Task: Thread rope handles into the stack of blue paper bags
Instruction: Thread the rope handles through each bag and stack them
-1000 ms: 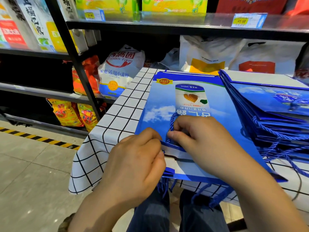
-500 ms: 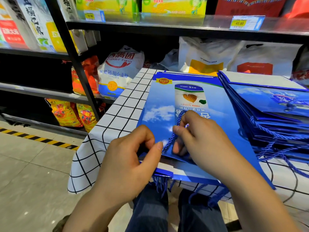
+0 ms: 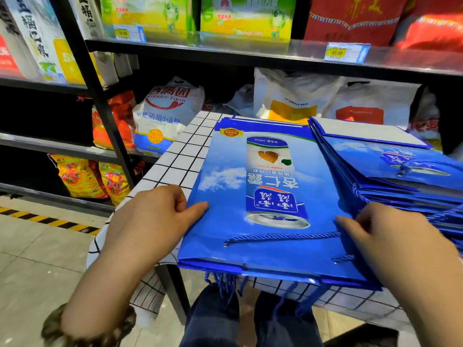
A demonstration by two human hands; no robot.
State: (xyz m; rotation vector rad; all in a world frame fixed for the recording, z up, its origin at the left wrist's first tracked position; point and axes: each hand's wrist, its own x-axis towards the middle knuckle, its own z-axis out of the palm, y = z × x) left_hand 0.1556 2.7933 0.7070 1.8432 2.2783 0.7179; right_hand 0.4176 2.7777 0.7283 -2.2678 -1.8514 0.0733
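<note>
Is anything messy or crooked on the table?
Yes. The right pile of bags is fanned out and slanted, with rope loops spilling from its near side. The front pile sticks out past the near edge of the table, and rope ends dangle below it.

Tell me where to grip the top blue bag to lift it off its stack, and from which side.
I'd pinch the top blue bag by its left edge near the mouth end, coming from the left over the checkered table. It lies flat and that edge is exposed; the right edge is crowded by the second stack, and the rope handle lies loose across the face.
</note>
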